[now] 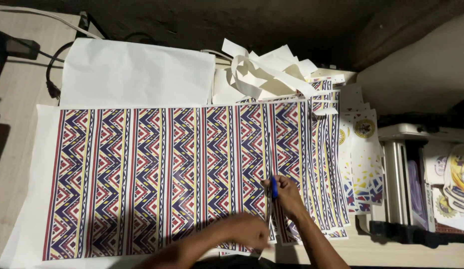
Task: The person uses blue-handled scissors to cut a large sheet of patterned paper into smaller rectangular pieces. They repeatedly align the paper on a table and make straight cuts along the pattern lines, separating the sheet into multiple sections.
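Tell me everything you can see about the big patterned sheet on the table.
The patterned sheet is a large rectangle, apparently paper, lying flat on the table. It has white margins and vertical bands of zigzags in dark blue, red, yellow and white. Its right part is cut into narrow strips lying side by side. The left hand presses its lower edge; the right hand works blue-handled scissors along a band. A plain white sheet lies behind it.
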